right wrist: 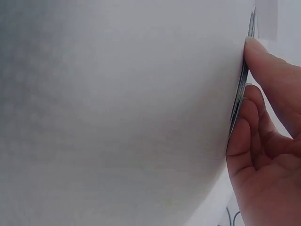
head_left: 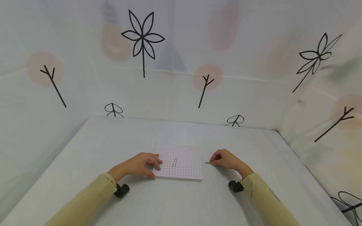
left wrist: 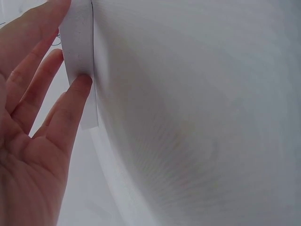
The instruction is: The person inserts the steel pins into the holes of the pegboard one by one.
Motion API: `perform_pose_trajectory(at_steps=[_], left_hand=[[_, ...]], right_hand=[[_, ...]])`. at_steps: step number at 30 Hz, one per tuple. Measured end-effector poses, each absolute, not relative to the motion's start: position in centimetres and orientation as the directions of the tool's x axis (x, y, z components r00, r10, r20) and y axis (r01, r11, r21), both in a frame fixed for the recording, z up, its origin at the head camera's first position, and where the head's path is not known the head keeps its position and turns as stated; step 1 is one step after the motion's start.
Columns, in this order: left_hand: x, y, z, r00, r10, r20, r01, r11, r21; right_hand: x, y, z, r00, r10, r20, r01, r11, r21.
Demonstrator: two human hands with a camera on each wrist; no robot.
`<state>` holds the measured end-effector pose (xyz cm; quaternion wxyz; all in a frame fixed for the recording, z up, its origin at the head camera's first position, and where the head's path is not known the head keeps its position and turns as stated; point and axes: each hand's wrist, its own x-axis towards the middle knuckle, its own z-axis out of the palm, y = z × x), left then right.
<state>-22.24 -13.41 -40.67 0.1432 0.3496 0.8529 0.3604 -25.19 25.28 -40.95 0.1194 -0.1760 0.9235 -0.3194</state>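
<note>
A white square board [head_left: 183,152] with a grid of small dark dots lies flat on the table. Two thin dark sticks [head_left: 176,162] show near its middle; whether they stand or lie I cannot tell. My left hand [head_left: 144,164] rests at the board's left side, fingers spread over its edge. In the left wrist view, the thumb [left wrist: 77,96] touches the board's side wall [left wrist: 80,42]. Right of the board, my right hand [head_left: 224,158] holds a small bundle of thin metal sticks [right wrist: 239,96] between thumb and fingers, low at the table surface.
A white table [head_left: 175,204] spreads around the board. Behind and beside it hangs a pale cloth [head_left: 175,103] printed with dark plant outlines. Each wrist wears a small black camera, one on the left [head_left: 122,191] and one on the right [head_left: 236,186].
</note>
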Motion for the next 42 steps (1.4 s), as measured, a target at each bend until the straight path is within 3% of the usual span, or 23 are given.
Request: perform_pose_trajectory(at_steps=[27, 42], left_hand=[[-22.33, -13.44, -40.83, -0.711, 0.703, 0.012, 0.495, 0.489, 0.718], [-22.26, -13.52, -40.66, -0.706, 0.708, 0.014, 0.49, 0.473, 0.732]], right_hand=[[-25.14, 25.04, -40.55, -0.885, -0.453, -0.107, -0.284, 0.708, -0.647], [-25.25, 24.67, -40.07, -0.93, -0.364, -0.042, -0.236, 0.683, -0.691]])
